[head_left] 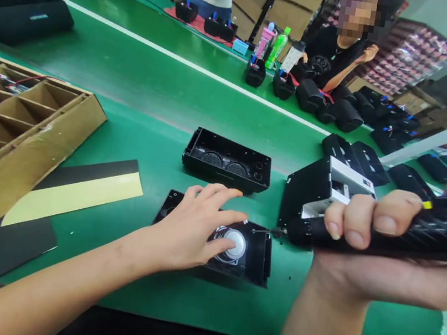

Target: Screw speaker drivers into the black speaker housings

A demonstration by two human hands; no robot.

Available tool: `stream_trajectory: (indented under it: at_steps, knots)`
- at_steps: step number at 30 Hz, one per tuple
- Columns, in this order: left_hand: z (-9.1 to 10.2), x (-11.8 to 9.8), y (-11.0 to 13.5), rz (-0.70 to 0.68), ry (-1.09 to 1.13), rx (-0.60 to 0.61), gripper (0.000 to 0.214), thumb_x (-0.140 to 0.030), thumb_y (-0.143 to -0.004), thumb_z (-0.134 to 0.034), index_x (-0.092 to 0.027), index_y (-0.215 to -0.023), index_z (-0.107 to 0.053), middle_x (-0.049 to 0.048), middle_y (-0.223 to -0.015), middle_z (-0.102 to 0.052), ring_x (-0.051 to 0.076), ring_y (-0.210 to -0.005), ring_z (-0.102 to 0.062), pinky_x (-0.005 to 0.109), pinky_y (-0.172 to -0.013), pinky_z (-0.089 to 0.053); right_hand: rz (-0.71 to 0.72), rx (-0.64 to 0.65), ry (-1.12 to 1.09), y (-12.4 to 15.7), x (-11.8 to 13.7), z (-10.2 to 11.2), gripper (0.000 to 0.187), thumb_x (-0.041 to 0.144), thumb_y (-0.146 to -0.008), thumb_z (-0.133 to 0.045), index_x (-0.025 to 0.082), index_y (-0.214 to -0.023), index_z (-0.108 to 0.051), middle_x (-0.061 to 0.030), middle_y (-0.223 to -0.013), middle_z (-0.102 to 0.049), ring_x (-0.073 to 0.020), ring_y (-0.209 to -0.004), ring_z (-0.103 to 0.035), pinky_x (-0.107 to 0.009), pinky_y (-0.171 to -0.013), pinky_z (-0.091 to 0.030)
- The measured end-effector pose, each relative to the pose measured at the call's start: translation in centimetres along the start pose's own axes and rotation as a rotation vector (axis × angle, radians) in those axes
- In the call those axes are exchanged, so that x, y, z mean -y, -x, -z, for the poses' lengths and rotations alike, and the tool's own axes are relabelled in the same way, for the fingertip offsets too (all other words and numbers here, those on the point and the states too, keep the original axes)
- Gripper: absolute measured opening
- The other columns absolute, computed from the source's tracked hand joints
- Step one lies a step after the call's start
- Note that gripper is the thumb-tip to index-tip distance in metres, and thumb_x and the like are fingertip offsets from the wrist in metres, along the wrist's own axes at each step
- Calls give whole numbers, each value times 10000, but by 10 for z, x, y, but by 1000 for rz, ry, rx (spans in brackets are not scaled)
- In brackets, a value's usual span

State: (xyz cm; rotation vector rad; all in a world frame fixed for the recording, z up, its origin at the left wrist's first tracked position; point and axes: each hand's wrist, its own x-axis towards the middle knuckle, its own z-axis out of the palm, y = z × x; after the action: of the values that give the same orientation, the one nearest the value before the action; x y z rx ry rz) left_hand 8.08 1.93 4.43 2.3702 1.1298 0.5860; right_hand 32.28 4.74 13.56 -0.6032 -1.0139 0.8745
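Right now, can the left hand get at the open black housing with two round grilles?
Likely yes: the open black housing stands just beyond the left hand, its top uncovered. The hand would have to leave the nearer housing it lies over.

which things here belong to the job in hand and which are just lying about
In use:
screwdriver, held in the right hand
black case with round silver part, under the left hand

Apparently just lying about:
second black case behind it, perhaps related
cardboard tray
yellow strip
green bottle
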Motion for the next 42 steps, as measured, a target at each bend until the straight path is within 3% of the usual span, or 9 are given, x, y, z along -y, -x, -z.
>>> stream_trajectory:
  at_steps: [4,7,10,19,26,37,42]
  knots:
    - [3,-3,3,-32,63,32,142,-401,-968,-748,-297,-1065,-745,47,-1622,-549,356,-1557,-409,729,-1248,-262,156,89,-31,-1,-12,-2,488,734,-833,-737,306,-1031,-863,90,-528,-459,-93,-285,-294,-255,-239,-217]
    - [4,-4,9,-15,82,48,279,-458,-909,-807,-240,-832,-650,50,-1551,-601,356,-1541,-438,746,-1280,-184,129,104,-58,2,-13,-11,484,732,-865,-711,314,-1077,-835,100,-551,-479,-94,-304,-321,-243,-245,-251]
    - [0,-4,13,3,40,35,420,-505,-899,-812,-211,-736,-560,76,-1433,-660,333,-1441,-545,728,-1283,-185,69,138,-54,6,-17,-27,487,726,-856,-754,304,-1096,-791,95,-573,-519,-105,-345,-390,-237,-276,-318]
    - [-8,-4,6,70,-39,-5,462,-406,-791,-945,-203,-734,-534,60,-1283,-731,278,-1173,-684,609,-1193,-314,-56,157,-85,17,-55,-51,615,837,-935,-555,297,-1215,-642,78,-582,-477,-124,-346,-403,-236,-305,-286]
    - [-7,-3,2,89,-89,2,537,-522,-772,-942,-207,-773,-508,48,-1144,-746,270,-1094,-679,493,-1034,-398,-101,159,-73,28,-69,-58,625,855,-935,-561,291,-1183,-669,68,-593,-467,-109,-357,-388,-226,-328,-298]
    - [-7,-3,1,98,-109,14,517,-549,-777,-929,-207,-759,-541,37,-1060,-727,259,-991,-636,464,-973,-401,-94,146,-61,30,-78,-59,702,917,-917,-494,290,-1171,-680,66,-578,-448,-110,-347,-369,-230,-315,-268]
    - [-6,-4,0,104,-112,14,515,-540,-770,-936,-206,-751,-545,31,-1041,-723,255,-975,-631,460,-960,-394,-110,194,-105,28,-81,-55,612,840,-944,-557,289,-1179,-685,60,-595,-480,-110,-354,-392,-221,-321,-293]
